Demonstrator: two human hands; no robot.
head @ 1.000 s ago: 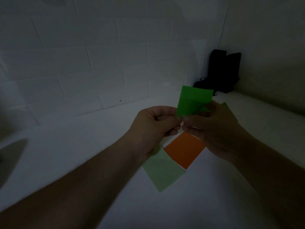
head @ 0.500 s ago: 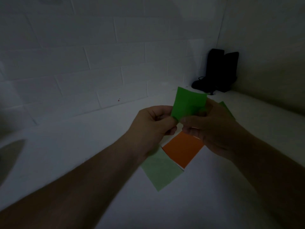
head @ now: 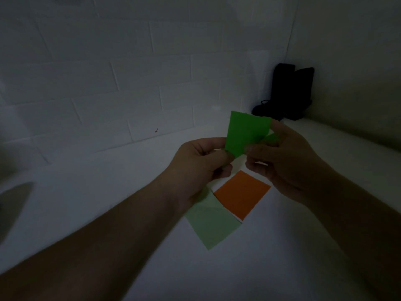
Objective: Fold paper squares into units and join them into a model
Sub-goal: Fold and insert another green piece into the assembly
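Note:
A bright green paper, partly folded, is held up above the white surface. My left hand pinches its lower left corner between thumb and fingers. My right hand grips its right side, with a green flap showing between the fingers. Below the hands an orange paper square lies flat on the surface. A pale green square lies beside it, touching its lower left edge and partly hidden under my left wrist.
The white surface runs into a corner of white brick wall. A dark black object stands in the far right corner. A grey shape shows at the left edge.
The green paper has turned from a wide tilted shape to a more upright one. Both hands have kept their hold on it and shifted slightly left.

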